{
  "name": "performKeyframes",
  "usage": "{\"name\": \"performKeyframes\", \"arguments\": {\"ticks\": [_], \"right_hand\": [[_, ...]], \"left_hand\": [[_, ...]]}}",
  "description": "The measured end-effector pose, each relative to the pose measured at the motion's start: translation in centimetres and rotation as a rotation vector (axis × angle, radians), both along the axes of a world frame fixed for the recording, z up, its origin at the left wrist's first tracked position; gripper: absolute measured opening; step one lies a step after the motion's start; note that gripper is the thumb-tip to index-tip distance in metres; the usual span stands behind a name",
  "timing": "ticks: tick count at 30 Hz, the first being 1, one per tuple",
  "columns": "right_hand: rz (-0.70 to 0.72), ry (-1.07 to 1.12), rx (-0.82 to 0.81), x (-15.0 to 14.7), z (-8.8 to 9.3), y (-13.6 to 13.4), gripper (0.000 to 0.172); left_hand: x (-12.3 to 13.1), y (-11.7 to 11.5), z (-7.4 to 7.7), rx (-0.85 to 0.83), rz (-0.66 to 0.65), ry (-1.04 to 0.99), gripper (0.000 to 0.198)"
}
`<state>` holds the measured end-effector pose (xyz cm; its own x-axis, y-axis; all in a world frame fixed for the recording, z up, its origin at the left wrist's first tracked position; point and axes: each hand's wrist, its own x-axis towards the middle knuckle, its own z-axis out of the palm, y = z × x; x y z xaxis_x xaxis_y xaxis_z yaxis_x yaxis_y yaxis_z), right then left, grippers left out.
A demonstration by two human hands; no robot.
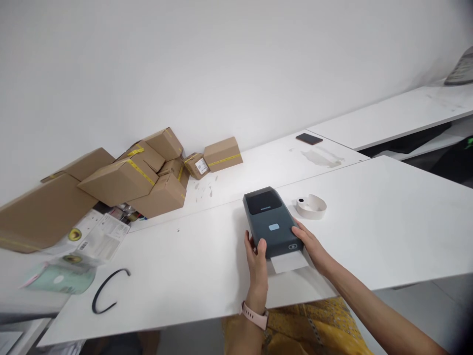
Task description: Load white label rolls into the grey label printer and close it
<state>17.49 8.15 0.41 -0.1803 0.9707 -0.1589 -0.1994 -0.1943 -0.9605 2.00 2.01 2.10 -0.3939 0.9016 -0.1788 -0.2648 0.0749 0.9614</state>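
1. Left hand and right hand: both holding label printer, one per side, thumbs near front corners; likely for an even, steady grip. Resting or lifted, can't tell.
2. Blank white label sticks out of printer front, between the hands; grip at the sides leaves it unobstructed.
3. White looped strip: just beyond right hand, standing on edge.
4. Black curved band: well left of left hand.
5. Smartphone: farther beyond right hand.
6. Cardboard boxes: heaped forward-left of hands, against wall, probably for storage.
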Motion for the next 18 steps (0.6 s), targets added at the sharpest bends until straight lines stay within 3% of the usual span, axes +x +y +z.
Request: {"name": "performKeyframes", "arguments": {"ticks": [18], "right_hand": [[-0.104,-0.004,0.122,-0.9,-2.8,0.6,0.061]], "left_hand": [[-0.6,1.4,-1.7,0.026,0.003,0.059,0.077]]}}
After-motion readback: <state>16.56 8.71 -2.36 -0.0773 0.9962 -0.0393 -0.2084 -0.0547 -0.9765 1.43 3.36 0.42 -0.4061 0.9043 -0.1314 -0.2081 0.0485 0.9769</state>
